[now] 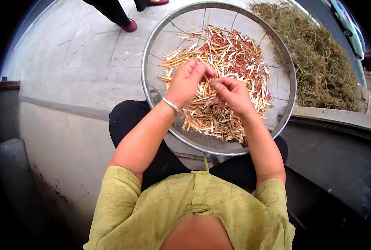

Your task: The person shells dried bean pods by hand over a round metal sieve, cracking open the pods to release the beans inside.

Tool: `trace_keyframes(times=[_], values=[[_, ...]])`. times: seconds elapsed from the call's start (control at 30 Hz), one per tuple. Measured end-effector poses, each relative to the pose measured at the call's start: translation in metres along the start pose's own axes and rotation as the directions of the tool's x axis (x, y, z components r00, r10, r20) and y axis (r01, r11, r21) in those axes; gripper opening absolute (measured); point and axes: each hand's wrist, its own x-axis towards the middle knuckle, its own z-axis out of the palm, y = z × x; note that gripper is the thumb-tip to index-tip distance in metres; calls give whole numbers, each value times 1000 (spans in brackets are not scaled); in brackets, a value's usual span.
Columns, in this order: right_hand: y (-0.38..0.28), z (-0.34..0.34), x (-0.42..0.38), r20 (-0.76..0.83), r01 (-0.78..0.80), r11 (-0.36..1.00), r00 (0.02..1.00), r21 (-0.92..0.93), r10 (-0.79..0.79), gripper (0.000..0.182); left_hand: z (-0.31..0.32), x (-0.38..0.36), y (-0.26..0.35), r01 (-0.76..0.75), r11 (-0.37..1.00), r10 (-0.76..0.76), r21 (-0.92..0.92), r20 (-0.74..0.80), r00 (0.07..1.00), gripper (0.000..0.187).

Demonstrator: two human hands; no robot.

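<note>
Over a large round sieve I hold both hands close together, fingertips nearly touching. My left hand, with a silver bracelet at the wrist, is closed in a pinch on a thin dry bean pod. Facing it, my right hand also pinches at the pod, its thumb and forefinger pressed together. Much of the pod is hidden by the fingers. Below them lies a heap of dry, pale bean pods and split husks. Small red beans show among the husks at the far right of the heap.
The sieve rests at my knees. Dried plant stalks are piled beyond its right side. At the upper left stands another person in dark trousers and red shoes on the concrete ground. A car is at the far right.
</note>
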Motion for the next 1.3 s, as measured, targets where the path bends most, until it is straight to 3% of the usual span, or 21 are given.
trace_keyframes(times=[0.03, 0.07, 0.1, 0.13, 0.2, 0.23, 0.27, 0.33, 0.4, 0.47, 0.5, 0.57, 0.6, 0.7, 0.9, 1.03, 1.07, 1.13, 1.17, 1.27, 1.3], values=[[6, -7, 8, -139, 106, 908, 975, -404, -175, 15, -5, 3, 3, -110, 993, 106, -44, -72, 992, 25], [12, -12, 13, -186, 123, 652, 904, -748, -384, 15, -7, 5, 6, -222, 972, 208, -79, -150, 967, 26], [8, -9, 13, -151, 103, 504, 886, -858, -438, 21, -7, 4, 11, -228, 966, 200, -118, -211, 957, 26], [10, -9, 16, -146, 105, 501, 887, -859, -437, 21, -10, 4, 12, -231, 966, 203, -119, -215, 955, 26], [18, -7, 25, 176, 272, 71, 779, -960, -601, 25, -15, 5, 12, -267, 952, 230, -146, -228, 946, 25], [20, -2, 26, 218, 259, -14, 780, -966, -586, 24, -14, 5, 11, -240, 949, 189, -204, -240, 952, 25], [22, -2, 27, 222, 262, -16, 781, -965, -584, 24, -16, 4, 12, -243, 949, 191, -204, -244, 951, 25], [23, -3, 25, 158, 144, -67, 923, -987, -351, 20, -19, 2, 14, -176, 957, 128, -229, -211, 969, 24], [23, -8, 20, 62, 61, -16, 932, -998, -357, 13, -17, 3, 17, -167, 959, 113, -229, -231, 966, 23], [26, -27, 14, 36, 181, 218, 840, -959, -541, 8, -16, 2, 16, -122, 975, 77, -185, -233, 969, 19], [27, -28, 14, -84, 201, 461, 846, -864, -527, 8, -15, 2, 14, -122, 974, 77, -190, -227, 971, 19], [24, -35, 7, -203, 151, 787, 922, -599, -331, 7, -13, 2, 8, -58, 997, 68, 60, -184, 981, 16], [11, -25, -1, -217, 78, 920, 961, -383, -172, 10, -10, 2, 4, -58, 997, 68, 60, -177, 982, 16], [-3, -4, -17, -218, 53, 984, 972, -169, -90, 12, -3, -1, -8, 4, 964, 25, 264, -105, 994, 19], [6, 5, -13, -115, 109, 977, 985, -183, -131, 15, 8, 2, -24, 106, 972, -109, 212, 3, 994, 20], [-5, 1, -13, -129, 79, 977, 986, -196, -105, 17, 6, 9, -22, -156, 933, 208, 323, -132, 969, 26], [-10, -4, -15, -185, 54, 964, 977, -259, -104, 20, 4, 8, -16, -101, 954, 152, 281, -165, 975, 27], [-8, -22, -15, -257, 4, 686, 925, -727, -278, 24, -4, 10, -15, -202, 957, 237, 208, -161, 958, 27], [-8, -30, -18, -209, -16, 550, 934, -835, -290, 28, -7, 10, -12, -220, 946, 263, 237, -169, 950, 27], [-1, -20, -24, -67, 31, 302, 949, -953, -309, 40, -12, 8, -6, -169, 985, 168, 17, -256, 952, 27], [7, -12, -25, -11, 28, 138, 962, -990, -273, 52, -12, 6, -5, -169, 986, 164, 5, -260, 951, 27]])
